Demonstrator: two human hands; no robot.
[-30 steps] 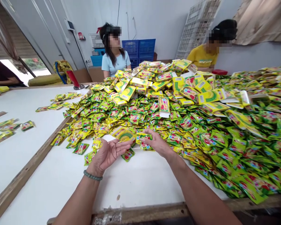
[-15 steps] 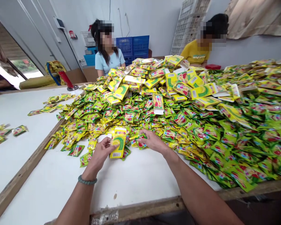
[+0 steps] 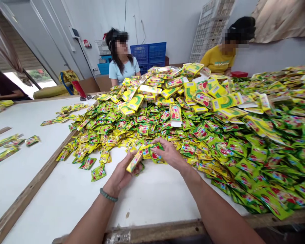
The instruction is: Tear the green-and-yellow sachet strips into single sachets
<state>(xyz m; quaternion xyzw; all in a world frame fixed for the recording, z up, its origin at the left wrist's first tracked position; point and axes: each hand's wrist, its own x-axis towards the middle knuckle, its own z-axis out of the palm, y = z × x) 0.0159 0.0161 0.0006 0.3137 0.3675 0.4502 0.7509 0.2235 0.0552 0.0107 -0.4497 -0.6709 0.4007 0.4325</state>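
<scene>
My left hand [image 3: 120, 174] grips a flat yellow-green printed carton [image 3: 134, 161], which is tilted and shows mostly its edge. A green bead bracelet [image 3: 108, 195] circles that wrist. My right hand [image 3: 169, 154] reaches over the near edge of a huge heap of yellow-green sachets [image 3: 132, 125], its fingers closed on a green sachet with a red watermelon print [image 3: 155, 154]. Both hands are close together above the white table top [image 3: 66, 200]. More flat cartons [image 3: 225, 102] lie on the heap.
Loose sachets [image 3: 15, 142] lie across a wooden rail [image 3: 33, 179] to the left. Two seated co-workers [image 3: 123, 64] [image 3: 217, 57] face me beyond the heap, with blue plastic crates [image 3: 148, 54] and a white rack [image 3: 210, 30] behind them.
The carton has turned from upright in my left hand to tilted, nearly edge-on. A second earlier it lay near my open palm. My right hand has stayed at the sachet.
</scene>
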